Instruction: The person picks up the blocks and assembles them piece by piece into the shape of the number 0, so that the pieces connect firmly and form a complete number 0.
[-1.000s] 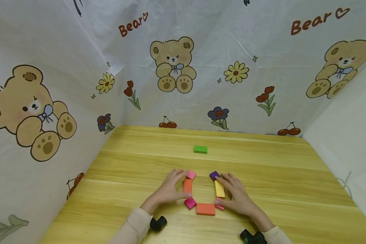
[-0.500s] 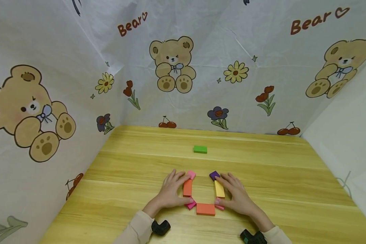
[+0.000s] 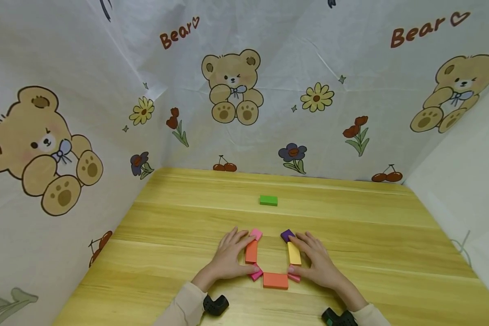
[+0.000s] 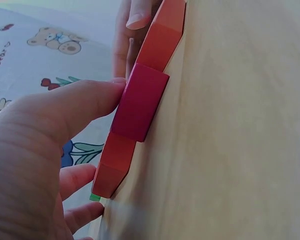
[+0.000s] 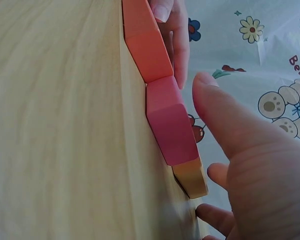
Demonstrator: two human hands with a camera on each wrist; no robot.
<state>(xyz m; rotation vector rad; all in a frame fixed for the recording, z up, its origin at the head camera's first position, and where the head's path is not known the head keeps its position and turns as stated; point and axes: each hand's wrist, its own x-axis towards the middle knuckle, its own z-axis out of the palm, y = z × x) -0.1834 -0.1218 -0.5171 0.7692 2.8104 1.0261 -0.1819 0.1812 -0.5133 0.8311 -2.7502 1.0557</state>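
Observation:
Colored blocks form a U on the table. My left hand [image 3: 233, 259] spans its left side, index fingertip at the light pink block [image 3: 256, 232] and thumb on the magenta block [image 4: 140, 102]; an orange block [image 3: 251, 251] lies between these two. Along the right side, my right hand [image 3: 321, 263] has its index finger at the purple block [image 3: 286, 235] and its thumb over a pink block [image 5: 172, 125], with the yellow block [image 3: 294, 254] between. Another orange block [image 3: 275, 281] joins both sides at the front. Both hands have loosely spread fingers.
A green block [image 3: 268, 200] lies farther back on the wooden table [image 3: 187, 194]. White cloth [image 3: 269, 131] printed with bears and flowers stands behind and to the left. A black device [image 3: 216, 305] sits at the left wrist, another [image 3: 338, 317] at the right.
My left hand has shifted slightly right, its thumb coming over the magenta block and its index finger onto the light pink one. My right hand and the other blocks look unmoved.

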